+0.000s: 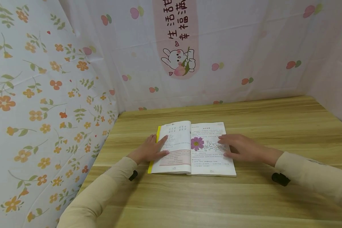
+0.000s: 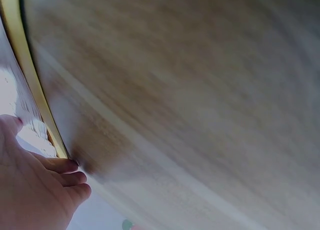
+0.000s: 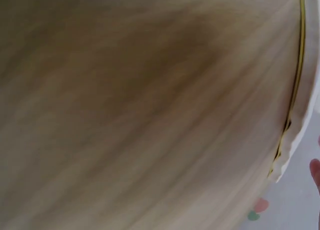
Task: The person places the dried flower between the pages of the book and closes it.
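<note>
An open book (image 1: 206,164) lies on the table, with printed text on both pages and a purple flower picture (image 1: 197,143) near the fold. A yellow cover edge (image 1: 151,166) shows along its left side. My left hand (image 1: 149,150) rests at the left page, thumb and forefinger over the print. Its other fingers lie beside the yellow edge (image 2: 42,103) in the left wrist view. Over the right page's outer edge is my right hand (image 1: 246,147), slightly blurred, thumb and fingers spread apart. In the right wrist view only a fingertip (image 3: 315,171) shows, apart from the book's edge (image 3: 305,98).
The wood-grain table (image 1: 216,202) extends around the book on all sides. Behind it hangs a pale curtain (image 1: 231,41) with a rabbit print and lettering. A flower-patterned cloth (image 1: 45,120) borders the left side.
</note>
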`<state>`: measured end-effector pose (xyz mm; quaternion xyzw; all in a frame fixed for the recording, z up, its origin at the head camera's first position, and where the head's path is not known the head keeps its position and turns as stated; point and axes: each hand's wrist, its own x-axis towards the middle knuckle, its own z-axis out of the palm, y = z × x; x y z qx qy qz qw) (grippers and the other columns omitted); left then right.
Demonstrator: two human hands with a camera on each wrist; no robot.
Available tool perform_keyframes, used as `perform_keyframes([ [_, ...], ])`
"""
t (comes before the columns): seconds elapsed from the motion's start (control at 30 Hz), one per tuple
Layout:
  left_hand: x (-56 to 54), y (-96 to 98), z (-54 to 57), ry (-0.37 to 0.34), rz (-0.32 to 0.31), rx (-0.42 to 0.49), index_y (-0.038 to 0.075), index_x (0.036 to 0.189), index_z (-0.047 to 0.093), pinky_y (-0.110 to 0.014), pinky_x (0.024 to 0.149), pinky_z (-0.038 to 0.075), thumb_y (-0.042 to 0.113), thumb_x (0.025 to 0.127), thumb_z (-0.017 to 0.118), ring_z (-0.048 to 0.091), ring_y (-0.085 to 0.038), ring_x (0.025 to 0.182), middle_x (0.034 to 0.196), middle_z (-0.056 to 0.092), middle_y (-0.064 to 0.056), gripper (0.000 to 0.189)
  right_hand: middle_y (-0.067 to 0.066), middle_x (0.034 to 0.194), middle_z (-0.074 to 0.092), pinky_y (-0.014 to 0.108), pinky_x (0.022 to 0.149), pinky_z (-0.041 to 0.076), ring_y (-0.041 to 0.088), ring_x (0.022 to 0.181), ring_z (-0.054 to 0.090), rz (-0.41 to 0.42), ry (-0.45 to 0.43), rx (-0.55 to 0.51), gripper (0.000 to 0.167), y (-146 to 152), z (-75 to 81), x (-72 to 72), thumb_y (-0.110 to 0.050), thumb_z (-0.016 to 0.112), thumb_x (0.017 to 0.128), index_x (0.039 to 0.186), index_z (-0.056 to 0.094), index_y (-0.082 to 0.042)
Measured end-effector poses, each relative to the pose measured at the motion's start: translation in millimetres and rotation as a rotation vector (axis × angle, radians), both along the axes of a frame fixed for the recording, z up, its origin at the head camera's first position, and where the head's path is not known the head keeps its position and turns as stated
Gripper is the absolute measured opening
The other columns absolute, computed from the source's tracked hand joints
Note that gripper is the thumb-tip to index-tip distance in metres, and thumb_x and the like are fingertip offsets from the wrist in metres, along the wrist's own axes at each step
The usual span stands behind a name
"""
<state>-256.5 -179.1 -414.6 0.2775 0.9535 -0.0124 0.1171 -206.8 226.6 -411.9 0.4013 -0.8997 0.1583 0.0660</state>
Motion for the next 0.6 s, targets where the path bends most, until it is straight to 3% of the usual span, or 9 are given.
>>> perform_keyframes([
  [0.13,-1.2,-1.1,-0.1,-0.025,0.019,0.039,0.02,0.158,0.013,-0.051,0.112,0.02,0.066,0.094,0.041,0.023,-0.044,0.138,0.148,0.025,-0.034,0.083,0.016,0.139,0.052,0.054,0.097,0.042,0.036,0.126,0.049,0.051,0.056,0.074,0.057,9.9,-4.1,5.8,-0.037,0.07,0.089,0.134,0.058,-0.003],
  [0.3,-3.1,-4.0,-4.1,-0.026,0.031,0.068,0.022,0.158,0.011,-0.05,0.112,0.021,0.067,0.094,0.039,0.022,-0.042,0.139,0.149,0.024,-0.033,0.083,0.012,0.145,0.047,0.052,0.097,0.043,0.034,0.129,0.047,0.067,0.041,0.131,0.065,16.1,-9.9,11.9,-0.05,0.062,0.092,0.141,0.053,-0.009],
  [0.6,0.4,-1.7,1.6,-0.099,0.081,0.259,0.024,0.158,0.011,-0.051,0.111,0.024,0.063,0.093,0.049,0.021,-0.037,0.142,0.156,0.017,-0.026,0.085,0.013,0.147,0.044,0.052,0.098,0.042,0.035,0.132,0.043,0.096,0.038,0.138,0.063,19.5,-16.8,13.8,-0.048,0.057,0.095,0.142,0.051,-0.007],
])
